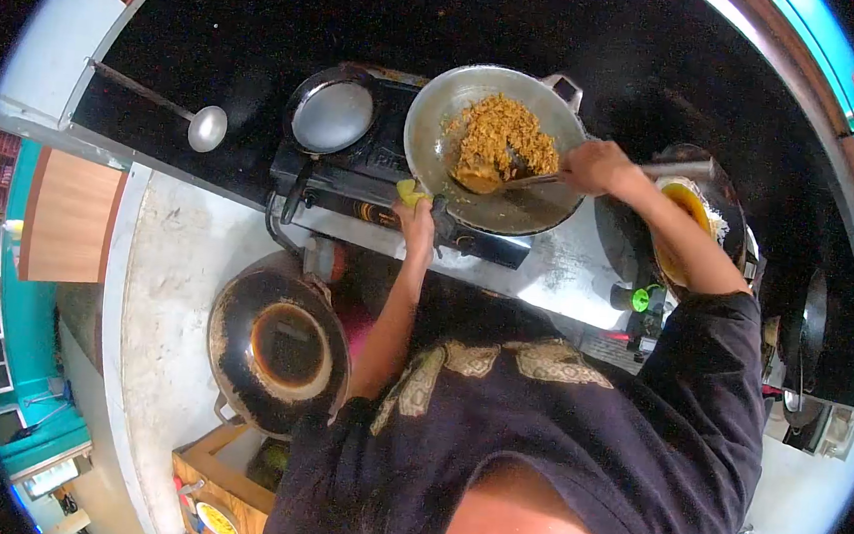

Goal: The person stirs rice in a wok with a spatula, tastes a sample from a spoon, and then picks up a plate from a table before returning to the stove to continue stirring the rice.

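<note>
A wide metal wok (440, 97) sits on the gas stove (352, 206). In it lies a heap of brown-orange fried rice or similar crumbly food (503, 132). My right hand (598, 168) is closed around the long handle of a spatula (532, 181), whose blade rests in the food at its near edge. My left hand (416, 224) is closed on a yellow-green cloth (410, 192) at the wok's near left rim, by a dark handle partly hidden there.
Left of the wok, a small frying pan (332, 117) stands on the stove. A ladle (207, 129) lies on the black counter. Below left is a big dark wok (290, 347) with brown liquid. Under my right forearm sits a bowl with yellow contents (688, 202). A green-capped bottle (638, 300) stands nearby.
</note>
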Available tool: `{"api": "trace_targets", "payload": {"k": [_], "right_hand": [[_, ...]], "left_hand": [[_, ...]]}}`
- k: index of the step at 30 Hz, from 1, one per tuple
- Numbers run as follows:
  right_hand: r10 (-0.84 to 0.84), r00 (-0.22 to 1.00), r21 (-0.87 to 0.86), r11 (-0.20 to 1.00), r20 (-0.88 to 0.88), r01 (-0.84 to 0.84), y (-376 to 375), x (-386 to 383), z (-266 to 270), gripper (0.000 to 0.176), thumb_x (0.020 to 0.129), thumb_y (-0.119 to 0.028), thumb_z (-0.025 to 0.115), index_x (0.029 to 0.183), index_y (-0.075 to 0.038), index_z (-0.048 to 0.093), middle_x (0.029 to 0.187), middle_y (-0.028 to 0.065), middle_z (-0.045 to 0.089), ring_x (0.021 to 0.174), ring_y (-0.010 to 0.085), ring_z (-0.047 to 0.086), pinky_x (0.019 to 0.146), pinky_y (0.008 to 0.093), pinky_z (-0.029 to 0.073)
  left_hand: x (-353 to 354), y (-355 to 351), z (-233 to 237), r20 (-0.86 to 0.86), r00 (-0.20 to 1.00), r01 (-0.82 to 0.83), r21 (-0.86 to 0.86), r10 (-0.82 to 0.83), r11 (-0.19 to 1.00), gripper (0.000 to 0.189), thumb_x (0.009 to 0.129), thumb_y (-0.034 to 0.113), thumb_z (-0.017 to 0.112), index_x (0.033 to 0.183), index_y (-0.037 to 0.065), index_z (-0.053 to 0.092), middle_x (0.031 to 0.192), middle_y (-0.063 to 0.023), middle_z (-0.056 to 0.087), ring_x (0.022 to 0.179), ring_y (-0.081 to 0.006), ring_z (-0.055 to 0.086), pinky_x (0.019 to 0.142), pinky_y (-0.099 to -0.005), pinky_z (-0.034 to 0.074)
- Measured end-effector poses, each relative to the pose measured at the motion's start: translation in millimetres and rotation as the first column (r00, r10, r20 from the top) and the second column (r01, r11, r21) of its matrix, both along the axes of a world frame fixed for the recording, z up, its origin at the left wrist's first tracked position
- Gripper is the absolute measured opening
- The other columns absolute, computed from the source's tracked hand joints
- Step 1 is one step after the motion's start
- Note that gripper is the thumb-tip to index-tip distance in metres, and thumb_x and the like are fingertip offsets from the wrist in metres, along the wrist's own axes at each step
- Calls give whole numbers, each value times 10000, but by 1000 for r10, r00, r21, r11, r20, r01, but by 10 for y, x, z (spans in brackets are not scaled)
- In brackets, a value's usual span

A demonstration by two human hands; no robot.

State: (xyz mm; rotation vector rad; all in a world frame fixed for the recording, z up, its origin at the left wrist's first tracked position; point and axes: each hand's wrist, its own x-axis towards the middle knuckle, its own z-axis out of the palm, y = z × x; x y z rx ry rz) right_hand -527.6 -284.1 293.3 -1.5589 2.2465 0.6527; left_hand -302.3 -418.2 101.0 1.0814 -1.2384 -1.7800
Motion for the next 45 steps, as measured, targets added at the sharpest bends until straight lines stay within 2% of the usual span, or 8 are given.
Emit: {"api": "trace_targets", "payload": {"k": [8,11,14,28,32,36,42,45], "right_hand": [[241,894,214,962,-377,-169,-169,-252,319,220,639,-187,570,830,-86,611,825,79,599,790,228,579,676,362,420],[211,760,-146,916,-614,-372,-78,-535,-168,136,652,-129,554,770,-78,599,767,54,587,754,209,569,655,353,419],[76,870,-211,956,-487,-202,-186,-555,-330,101,668,-100,527,746,-83,588,731,64,575,710,204,559,614,330,420],[133,796,-564,638,-590,-524,156,-1164,-319,45,662,-96,535,635,-80,566,628,88,551,618,244,573,526,324,451],[63,949,-285,946,-308,-155,-368,-1082,-339,141,688,-102,530,806,-53,588,722,93,564,710,265,565,596,332,476],[434,761,-427,642,-482,-637,-440,-1083,-357,122,701,-101,475,741,-33,568,702,113,580,689,254,583,568,347,477],[335,826,-404,749,-453,-525,-274,-975,23,177,662,-112,513,826,-56,549,757,117,551,763,250,554,615,346,460],[278,769,-566,542,-576,-620,-319,-1483,-448,180,695,-74,491,855,-34,564,746,111,558,743,243,543,613,340,451]], "left_hand": [[-26,-150,-420,33,997,71,-9,-71,997,634,734,166,446,1211,-112,135,1129,-182,381,1032,-251,384,903,-287,266],[-7,-209,-389,89,989,119,3,-118,993,662,729,164,453,1226,-116,118,1158,-191,366,1048,-260,382,910,-287,264],[12,-169,-104,121,986,111,32,-114,993,658,729,164,460,1225,-109,125,1166,-189,360,1046,-259,387,906,-288,271],[51,-216,-190,169,975,146,23,-148,989,768,759,197,461,1263,-113,-28,1209,-197,349,1079,-263,377,912,-266,273],[89,-259,-127,232,955,195,-29,-183,980,741,785,219,437,1271,-102,-21,1299,-207,246,1176,-265,293,952,-278,231],[47,-239,-212,148,981,118,36,-122,992,680,805,186,407,1282,-85,7,1325,-201,184,1205,-259,239,963,-290,212],[75,-220,-156,105,984,139,42,-142,989,689,786,180,427,1307,-26,26,1271,-175,284,1124,-249,338,932,-293,254],[73,-222,-258,19,994,104,116,-107,988,643,780,183,433,1295,-22,105,1215,-160,346,1073,-242,376,909,-298,282]]}}
